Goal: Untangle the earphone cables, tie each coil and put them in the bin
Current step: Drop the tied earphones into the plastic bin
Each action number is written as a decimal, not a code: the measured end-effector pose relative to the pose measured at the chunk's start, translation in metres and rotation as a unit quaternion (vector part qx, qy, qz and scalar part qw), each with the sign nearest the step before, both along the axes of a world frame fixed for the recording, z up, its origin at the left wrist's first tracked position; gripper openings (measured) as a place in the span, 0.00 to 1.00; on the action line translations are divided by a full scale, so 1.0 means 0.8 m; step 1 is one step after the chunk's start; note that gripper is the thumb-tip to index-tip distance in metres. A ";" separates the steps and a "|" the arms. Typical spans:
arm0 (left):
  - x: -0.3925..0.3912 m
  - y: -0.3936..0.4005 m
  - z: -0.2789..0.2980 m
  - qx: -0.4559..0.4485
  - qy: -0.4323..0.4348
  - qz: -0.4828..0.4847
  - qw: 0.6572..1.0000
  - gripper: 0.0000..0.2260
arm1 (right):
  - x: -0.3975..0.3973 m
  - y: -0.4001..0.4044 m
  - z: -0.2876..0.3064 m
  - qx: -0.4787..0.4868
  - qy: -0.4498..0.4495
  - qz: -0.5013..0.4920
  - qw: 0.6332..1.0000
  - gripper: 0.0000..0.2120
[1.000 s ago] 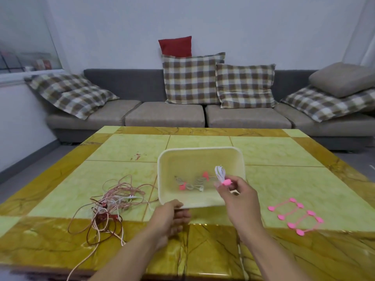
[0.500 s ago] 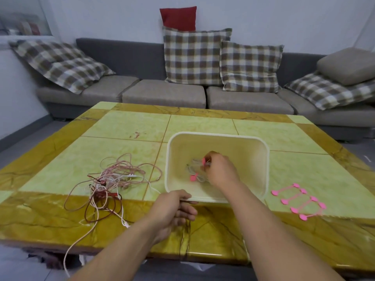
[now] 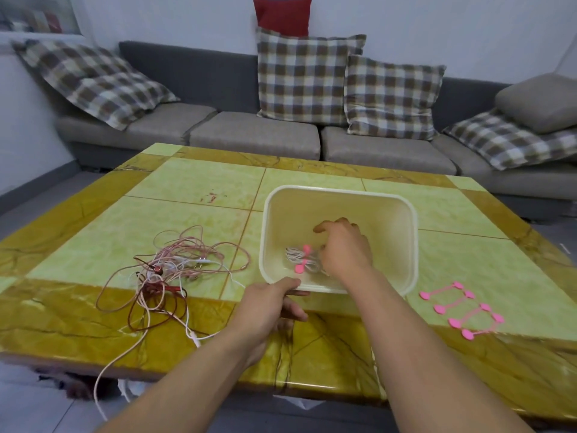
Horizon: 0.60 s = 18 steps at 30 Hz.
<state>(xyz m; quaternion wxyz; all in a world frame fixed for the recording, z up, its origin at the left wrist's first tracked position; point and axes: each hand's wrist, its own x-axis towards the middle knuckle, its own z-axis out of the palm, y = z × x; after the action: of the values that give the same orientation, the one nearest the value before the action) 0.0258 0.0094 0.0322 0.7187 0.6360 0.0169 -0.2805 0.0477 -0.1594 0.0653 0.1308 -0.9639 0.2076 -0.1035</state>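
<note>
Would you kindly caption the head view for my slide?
Left hand grips the bin rim; right hand reaches inside beside a tied coil.

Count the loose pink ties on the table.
4, in a row right of the bin: nearest tie, second tie, third tie, farthest tie. Ties inside the bin are not counted; the right hand hides part of it.
</note>
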 end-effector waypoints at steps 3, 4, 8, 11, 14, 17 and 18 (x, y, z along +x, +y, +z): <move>0.002 -0.007 0.004 -0.024 -0.035 0.019 0.999 0.15 | -0.018 0.000 0.021 0.022 -0.058 -0.020 0.998 0.20; 0.002 -0.011 0.007 -0.029 -0.048 0.028 0.998 0.15 | -0.027 0.002 0.027 0.025 -0.088 -0.028 0.995 0.18; 0.005 -0.023 0.018 -0.038 -0.080 0.055 0.995 0.17 | -0.063 0.018 0.046 0.025 -0.134 -0.054 0.989 0.07; 0.012 -0.029 0.024 -0.040 -0.097 0.063 0.992 0.16 | -0.085 0.029 0.052 -0.001 -0.105 -0.076 0.992 0.10; 0.022 -0.031 0.027 -0.037 -0.115 0.056 0.991 0.16 | -0.090 0.032 0.043 -0.013 -0.086 -0.068 0.994 0.13; 0.034 -0.019 0.026 -0.039 -0.110 0.016 0.993 0.13 | -0.081 0.027 0.030 0.018 -0.132 -0.029 0.991 0.12; 0.039 -0.010 0.023 -0.042 -0.107 0.015 0.993 0.13 | -0.077 0.025 0.026 0.025 -0.150 -0.021 0.988 0.12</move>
<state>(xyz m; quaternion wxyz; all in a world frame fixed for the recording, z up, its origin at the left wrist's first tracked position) 0.0568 0.0013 0.0503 0.7463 0.6316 -0.0621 -0.2008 -0.0136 -0.1397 0.0863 0.1823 -0.9293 0.2084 -0.2444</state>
